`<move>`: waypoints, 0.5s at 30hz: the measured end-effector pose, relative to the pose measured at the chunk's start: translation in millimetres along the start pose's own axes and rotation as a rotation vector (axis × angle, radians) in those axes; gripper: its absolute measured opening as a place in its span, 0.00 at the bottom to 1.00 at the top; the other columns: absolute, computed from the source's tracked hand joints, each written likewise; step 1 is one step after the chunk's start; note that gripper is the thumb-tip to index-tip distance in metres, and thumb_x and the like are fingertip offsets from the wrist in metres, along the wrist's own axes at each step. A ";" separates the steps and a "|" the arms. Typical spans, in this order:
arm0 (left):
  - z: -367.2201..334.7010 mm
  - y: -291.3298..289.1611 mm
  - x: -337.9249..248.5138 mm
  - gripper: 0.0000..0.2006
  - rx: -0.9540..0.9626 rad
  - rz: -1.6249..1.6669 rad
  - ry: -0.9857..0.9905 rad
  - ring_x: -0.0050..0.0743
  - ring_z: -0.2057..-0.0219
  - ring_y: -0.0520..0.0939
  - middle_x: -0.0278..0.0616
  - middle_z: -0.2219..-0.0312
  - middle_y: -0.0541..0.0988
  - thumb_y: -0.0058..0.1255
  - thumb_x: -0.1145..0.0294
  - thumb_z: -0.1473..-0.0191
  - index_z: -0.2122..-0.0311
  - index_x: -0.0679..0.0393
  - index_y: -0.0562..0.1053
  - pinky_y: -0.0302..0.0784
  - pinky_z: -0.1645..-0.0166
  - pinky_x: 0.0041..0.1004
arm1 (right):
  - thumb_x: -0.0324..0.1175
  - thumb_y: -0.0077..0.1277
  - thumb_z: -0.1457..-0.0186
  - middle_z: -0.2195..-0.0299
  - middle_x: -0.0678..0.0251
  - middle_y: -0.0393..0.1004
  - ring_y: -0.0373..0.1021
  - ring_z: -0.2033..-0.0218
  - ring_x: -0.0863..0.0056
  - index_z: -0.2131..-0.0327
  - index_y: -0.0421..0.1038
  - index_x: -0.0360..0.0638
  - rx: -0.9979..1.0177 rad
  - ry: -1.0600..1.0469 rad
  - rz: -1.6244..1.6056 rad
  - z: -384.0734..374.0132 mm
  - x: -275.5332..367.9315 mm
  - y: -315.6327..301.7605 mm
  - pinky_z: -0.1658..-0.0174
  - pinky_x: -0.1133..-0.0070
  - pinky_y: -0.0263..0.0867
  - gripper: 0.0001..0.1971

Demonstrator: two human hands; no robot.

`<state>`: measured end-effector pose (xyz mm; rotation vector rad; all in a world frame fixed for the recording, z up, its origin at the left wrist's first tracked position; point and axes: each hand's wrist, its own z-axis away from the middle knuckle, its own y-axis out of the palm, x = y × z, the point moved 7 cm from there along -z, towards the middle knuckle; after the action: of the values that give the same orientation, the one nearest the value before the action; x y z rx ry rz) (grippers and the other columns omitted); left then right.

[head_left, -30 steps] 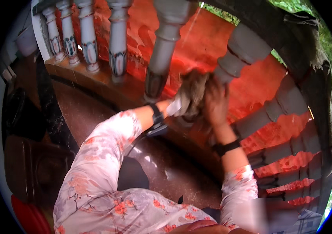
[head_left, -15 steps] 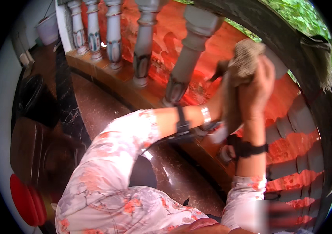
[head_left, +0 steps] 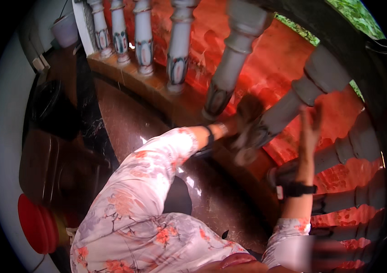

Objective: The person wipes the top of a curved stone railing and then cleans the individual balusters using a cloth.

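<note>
Between the left hand (head_left: 235, 124) and the right hand (head_left: 310, 129) stood a grey baluster (head_left: 279, 116), tilted in the view, its patterned lower part nearest the left hand. The left hand reached in at its near side, dark and smeared by motion; how far its fingers were closed, or whether they gripped anything, could not be told. Just beyond it, against the baluster's left side, was a blurred brown shape that looked like cloth (head_left: 250, 108). The right hand was raised beside the baluster's other side, open, its fingers spread and extended, with nothing visible in its hold; whether it touched the baluster was unclear. A dark band (head_left: 301, 189) circled the wrist below it. Left of the left hand, another baluster (head_left: 230, 63) rose from a brown ledge (head_left: 159, 88). Behind both hands spread a red surface (head_left: 289, 50), and well left of them sat a brown moulded seat (head_left: 61, 177).
</note>
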<state>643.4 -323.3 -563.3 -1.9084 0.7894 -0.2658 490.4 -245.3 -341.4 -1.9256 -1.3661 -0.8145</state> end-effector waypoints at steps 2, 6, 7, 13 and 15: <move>62.3 16.1 -37.2 0.16 -0.110 -1.028 0.410 0.44 0.63 0.74 0.49 0.62 0.72 0.43 0.67 0.55 0.59 0.61 0.70 0.72 0.60 0.42 | 0.40 0.59 0.55 0.52 0.58 0.63 0.61 0.51 0.72 0.45 0.52 0.35 0.045 0.048 -0.150 -7.5 -10.9 16.7 0.50 0.77 0.57 0.37; 100.3 -108.8 11.6 0.16 -0.030 -0.054 -0.179 0.35 0.55 0.72 0.41 0.54 0.71 0.35 0.70 0.44 0.51 0.60 0.64 0.66 0.50 0.30 | 0.40 0.61 0.58 0.55 0.60 0.64 0.62 0.54 0.73 0.51 0.57 0.35 -0.017 0.020 -0.183 -18.0 -14.1 28.6 0.51 0.76 0.58 0.34; 89.0 -161.7 13.6 0.16 -0.151 0.545 -0.394 0.35 0.55 0.72 0.41 0.55 0.71 0.36 0.68 0.44 0.51 0.60 0.64 0.65 0.49 0.32 | 0.40 0.61 0.59 0.55 0.61 0.64 0.62 0.55 0.73 0.52 0.58 0.35 -0.049 0.015 -0.129 -18.4 -23.1 24.0 0.51 0.76 0.58 0.33; -3.1 -245.7 57.5 0.13 -0.560 0.234 -0.257 0.38 0.55 0.73 0.49 0.56 0.72 0.40 0.70 0.45 0.55 0.61 0.68 0.68 0.51 0.31 | 0.40 0.61 0.62 0.56 0.59 0.65 0.62 0.55 0.71 0.52 0.57 0.35 -0.172 0.038 -0.079 -13.5 -31.1 27.8 0.52 0.76 0.58 0.35; -12.8 -267.5 101.9 0.13 -0.787 -0.019 -0.167 0.34 0.54 0.71 0.44 0.57 0.73 0.41 0.70 0.46 0.56 0.62 0.69 0.66 0.50 0.30 | 0.40 0.61 0.62 0.56 0.59 0.64 0.62 0.55 0.71 0.51 0.57 0.34 -0.115 0.058 -0.129 -14.2 -23.2 44.4 0.52 0.75 0.58 0.36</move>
<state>823.2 -323.0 -340.3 -2.6264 0.8299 0.2355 524.7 -281.1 -357.1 -1.8987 -1.4480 -1.0237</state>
